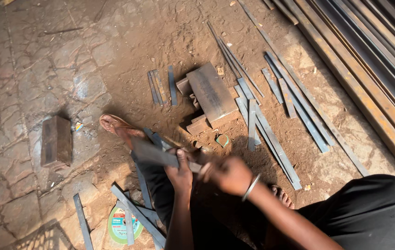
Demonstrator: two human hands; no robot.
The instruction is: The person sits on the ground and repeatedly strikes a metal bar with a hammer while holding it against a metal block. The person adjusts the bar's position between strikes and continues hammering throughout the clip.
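Note:
My left hand [179, 172] grips a dark flat metal strip [153, 153] that slants up to the left above my knees. My right hand [228, 175], blurred and wearing a metal bangle, is closed in a fist at the strip's right end. What lies inside that fist is hidden. One of my feet, in a sandal [116, 126], rests on the dirt just left of the strip. The toes of my other foot [282, 196] show below my right wrist.
A thick steel plate [211, 92] lies on small blocks ahead of me, with several flat strips [271, 143] scattered right of it and three short ones [160, 87] to its left. A metal block [56, 141] stands at left. A green-labelled disc [123, 225] lies under strips. Long steel bars [369, 69] run along the right.

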